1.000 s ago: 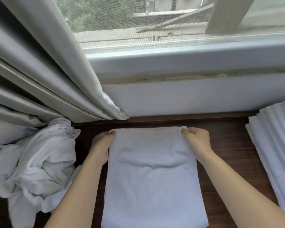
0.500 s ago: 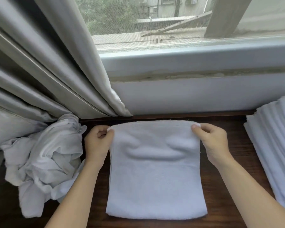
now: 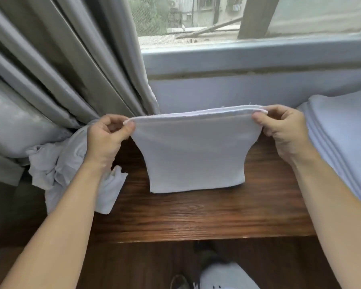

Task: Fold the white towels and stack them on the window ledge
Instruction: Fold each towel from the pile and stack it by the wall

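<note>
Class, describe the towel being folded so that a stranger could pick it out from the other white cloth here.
Start at the wooden ledge under the window. Crumpled cloth lies left, a folded stack right. The towel between them alone is lifted, its top corners pinched by the left hand and right hand.

You have a single view, from the camera on your head, wide-angle, looking forward and steeply down at close range. The window fills the upper frame, the wooden surface the middle, and the floor the lower edge.
</note>
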A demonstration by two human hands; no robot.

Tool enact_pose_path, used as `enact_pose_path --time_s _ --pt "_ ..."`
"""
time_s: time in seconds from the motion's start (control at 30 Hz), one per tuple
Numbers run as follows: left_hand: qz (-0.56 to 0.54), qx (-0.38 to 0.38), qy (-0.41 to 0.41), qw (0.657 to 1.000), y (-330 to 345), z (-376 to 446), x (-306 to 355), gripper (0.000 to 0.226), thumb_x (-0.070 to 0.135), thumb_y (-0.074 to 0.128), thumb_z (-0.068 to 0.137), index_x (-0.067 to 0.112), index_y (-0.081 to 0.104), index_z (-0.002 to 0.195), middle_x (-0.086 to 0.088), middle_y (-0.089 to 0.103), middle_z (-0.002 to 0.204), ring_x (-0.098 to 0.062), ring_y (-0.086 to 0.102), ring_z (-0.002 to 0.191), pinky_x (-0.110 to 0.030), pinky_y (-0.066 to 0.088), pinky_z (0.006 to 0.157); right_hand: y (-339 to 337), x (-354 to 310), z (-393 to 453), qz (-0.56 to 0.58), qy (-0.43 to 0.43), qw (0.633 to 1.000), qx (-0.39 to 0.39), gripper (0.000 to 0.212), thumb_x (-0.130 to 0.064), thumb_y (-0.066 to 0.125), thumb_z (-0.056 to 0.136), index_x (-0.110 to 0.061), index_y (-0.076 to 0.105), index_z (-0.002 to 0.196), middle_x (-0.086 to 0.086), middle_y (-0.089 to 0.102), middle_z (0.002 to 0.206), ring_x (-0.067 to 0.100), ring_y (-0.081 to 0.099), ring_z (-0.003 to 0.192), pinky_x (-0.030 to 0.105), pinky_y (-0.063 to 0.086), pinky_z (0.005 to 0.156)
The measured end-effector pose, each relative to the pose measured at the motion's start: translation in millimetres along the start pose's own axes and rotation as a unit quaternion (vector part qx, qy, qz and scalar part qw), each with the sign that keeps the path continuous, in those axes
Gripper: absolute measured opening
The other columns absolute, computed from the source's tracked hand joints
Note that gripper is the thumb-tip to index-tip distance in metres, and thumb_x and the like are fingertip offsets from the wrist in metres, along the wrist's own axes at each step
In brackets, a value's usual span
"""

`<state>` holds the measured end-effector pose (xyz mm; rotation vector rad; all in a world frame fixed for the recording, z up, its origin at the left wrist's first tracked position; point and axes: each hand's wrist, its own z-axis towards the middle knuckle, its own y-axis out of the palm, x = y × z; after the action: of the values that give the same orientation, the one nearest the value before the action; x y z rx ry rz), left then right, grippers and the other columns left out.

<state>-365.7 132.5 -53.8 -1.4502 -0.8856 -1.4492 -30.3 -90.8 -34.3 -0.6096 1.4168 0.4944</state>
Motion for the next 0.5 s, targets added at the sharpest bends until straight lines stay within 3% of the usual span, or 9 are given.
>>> enact_pose_path --time_s 0.1,0.23,0.3,0.37,0.43,0.5 --pt "0.011 -0.014 0.021 1.0 -3.1 1.7 27.2 0.013 0.018 0.084 0.085 0.023 0.073 0.089 0.007 0.075 0.081 -0.012 0.068 0.076 -0.027 0.057 0.065 -7.2 -30.5 -4.8 0.005 -0.005 1.0 -0.017 0.008 -0.005 0.078 0.089 -0.008 0.072 0.092 -0.015 0.063 0.054 -0.002 0.048 0.047 0.015 0.037 0.047" --pt "-0.002 -0.023 0.04 0.999 -3.8 9.0 56.5 0.022 0.005 0.082 0.086 0.017 0.067 0.097 0.006 0.075 0.085 -0.015 0.073 0.083 -0.032 0.063 0.068 -13.4 -60.4 0.4 -0.002 -0.035 0.999 -0.019 0.022 -0.004 0.081 0.086 -0.018 0.064 0.089 -0.011 0.067 0.065 0.002 0.054 0.048 0.018 0.038 0.045" --pt "-0.003 -0.027 0.054 0.998 -5.4 16.0 69.5 0.025 0.004 0.081 0.086 0.016 0.068 0.103 0.004 0.077 0.089 -0.017 0.075 0.089 -0.035 0.064 0.073 -16.2 -72.3 7.0 -0.001 -0.039 0.999 -0.028 0.026 -0.006 0.081 0.087 -0.015 0.063 0.104 -0.001 0.069 0.076 0.01 0.061 0.052 0.023 0.042 0.046" --pt "0.022 -0.037 0.072 0.996 -6.3 24.3 81.0 0.022 0.004 0.081 0.088 0.016 0.072 0.104 0.002 0.077 0.092 -0.019 0.075 0.091 -0.037 0.064 0.079 -16.7 -82.1 15.1 -0.016 -0.053 0.997 -0.044 0.033 -0.006 0.079 0.089 -0.002 0.065 0.119 0.002 0.073 0.078 0.015 0.069 0.058 0.024 0.048 0.049" --pt "0.05 -0.04 0.095 0.993 -6.7 31.0 90.4 0.017 0.005 0.079 0.089 0.018 0.073 0.098 0.002 0.077 0.091 -0.019 0.075 0.09 -0.038 0.064 0.081 -15.5 -90.4 22.7 -0.039 -0.077 0.995 -0.05 0.028 -0.006 0.077 0.091 0.004 0.069 0.115 -0.002 0.076 0.074 0.015 0.073 0.063 0.024 0.052 0.053" --pt "0.069 -0.036 0.121 0.99 -7.1 34.3 97.4 0.018 0.005 0.078 0.09 0.022 0.072 0.092 0.006 0.076 0.088 -0.018 0.075 0.089 -0.039 0.065 0.082 -14.9 -96.6 27.1 -0.038 -0.086 0.994 -0.061 0.014 -0.007 0.077 0.091 -0.003 0.071 0.104 -0.002 0.077 0.074 0.018 0.076 0.069 0.025 0.056 0.055"
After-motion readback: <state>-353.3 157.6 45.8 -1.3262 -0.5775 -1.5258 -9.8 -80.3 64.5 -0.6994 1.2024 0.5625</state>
